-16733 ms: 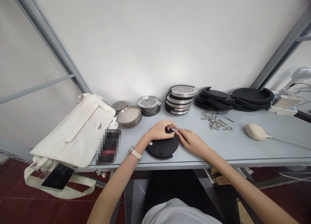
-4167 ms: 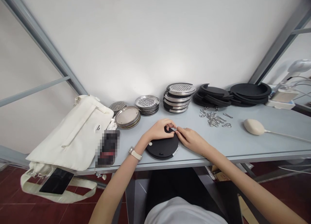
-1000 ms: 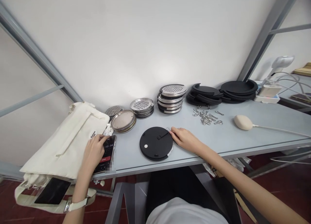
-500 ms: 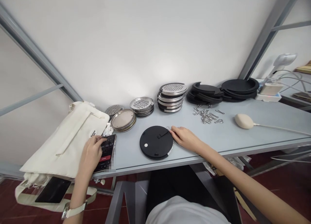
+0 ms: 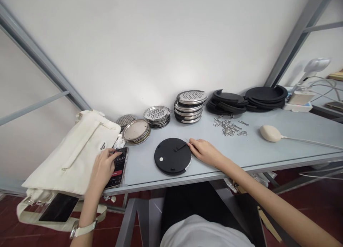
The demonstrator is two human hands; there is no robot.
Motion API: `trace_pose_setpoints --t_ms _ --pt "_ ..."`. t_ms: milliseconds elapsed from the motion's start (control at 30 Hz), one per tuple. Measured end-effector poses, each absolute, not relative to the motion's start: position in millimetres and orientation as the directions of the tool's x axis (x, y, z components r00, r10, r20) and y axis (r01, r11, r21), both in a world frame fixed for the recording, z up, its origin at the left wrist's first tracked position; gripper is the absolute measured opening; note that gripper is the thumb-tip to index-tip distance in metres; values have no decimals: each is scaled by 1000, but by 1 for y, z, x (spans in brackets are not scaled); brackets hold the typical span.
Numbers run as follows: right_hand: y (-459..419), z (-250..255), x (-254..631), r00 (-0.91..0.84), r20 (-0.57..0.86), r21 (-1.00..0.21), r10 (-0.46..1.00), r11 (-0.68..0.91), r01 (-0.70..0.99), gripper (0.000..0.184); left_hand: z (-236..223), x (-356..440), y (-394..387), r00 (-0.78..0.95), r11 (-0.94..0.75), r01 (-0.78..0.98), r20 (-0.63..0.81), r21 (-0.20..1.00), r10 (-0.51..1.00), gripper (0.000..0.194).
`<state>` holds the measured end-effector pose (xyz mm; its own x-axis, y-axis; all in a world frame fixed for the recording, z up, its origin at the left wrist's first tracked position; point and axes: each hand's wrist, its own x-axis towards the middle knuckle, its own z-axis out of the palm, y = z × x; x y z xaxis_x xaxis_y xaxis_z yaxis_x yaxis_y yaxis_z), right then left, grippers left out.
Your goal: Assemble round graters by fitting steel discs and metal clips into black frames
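The matt black plastic disc (image 5: 171, 158) has a glossy metal rim (image 5: 189, 165); the bag (image 5: 72, 150) is soft cream cloth.

Black disc (image 5: 171, 157) (one white dot (image 5: 161, 159))

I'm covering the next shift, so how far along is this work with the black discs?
Done, it seems: one black disc lies assembled-looking, a steel rim showing at its edge. In hand: the right hand pinches a small wire clip at that disc, while the left hand touches a phone. Left: the stacked steel grater discs, black rings and heaped metal clips.
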<state>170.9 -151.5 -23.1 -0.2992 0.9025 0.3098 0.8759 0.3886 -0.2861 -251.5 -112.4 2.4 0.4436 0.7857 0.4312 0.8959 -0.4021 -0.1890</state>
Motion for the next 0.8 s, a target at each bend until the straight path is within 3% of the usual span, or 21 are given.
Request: trace_pose_setpoints --t_ms 300,400,500,800 --pt "-152 -23 171 -299 309 -297 903 391 871 24 13 -241 -123 320 -348 936 550 -55 772 33" --pt "-152 -23 171 -298 305 -298 905 388 872 25 24 -213 -134 311 -401 916 581 30 752 30" --pt "-152 -23 171 -298 307 -287 904 387 876 26 36 -163 -146 415 -540 835 522 107 745 29" --pt "-152 -23 171 -297 297 -301 907 384 873 25 44 -22 -116 816 -887 421 347 191 462 22"
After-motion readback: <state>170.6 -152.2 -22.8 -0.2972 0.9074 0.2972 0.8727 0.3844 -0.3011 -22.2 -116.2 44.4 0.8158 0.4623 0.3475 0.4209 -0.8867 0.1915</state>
